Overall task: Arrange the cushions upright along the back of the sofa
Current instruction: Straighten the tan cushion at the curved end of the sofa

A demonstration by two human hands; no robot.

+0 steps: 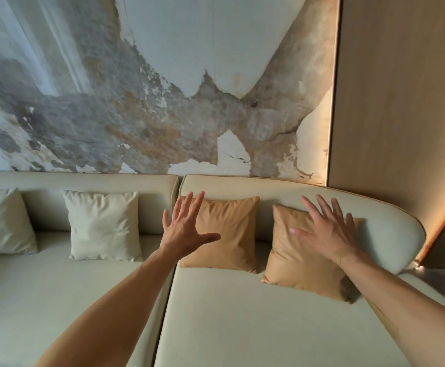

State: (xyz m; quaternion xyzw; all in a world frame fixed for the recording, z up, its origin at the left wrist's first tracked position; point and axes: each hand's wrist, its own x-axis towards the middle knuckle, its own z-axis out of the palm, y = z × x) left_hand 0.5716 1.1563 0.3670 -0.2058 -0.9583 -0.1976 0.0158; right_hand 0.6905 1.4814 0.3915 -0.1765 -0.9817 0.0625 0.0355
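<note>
Four cushions stand upright against the back of a pale sofa (242, 327). A white cushion (3, 223) is at the far left, and a second white cushion (105, 226) stands beside it. A tan cushion (232, 234) leans in the middle, and another tan cushion (300, 266) sits toward the right, slightly tilted. My left hand (187, 223) is open with fingers spread, in front of the left edge of the middle tan cushion. My right hand (327, 229) is open, fingers spread over the top of the right tan cushion.
The sofa backrest (390, 221) curves down at the right end. Behind it is a wall with a large grey and ochre mural (163, 102). A wooden panel (401, 88) with a lit edge stands at the right.
</note>
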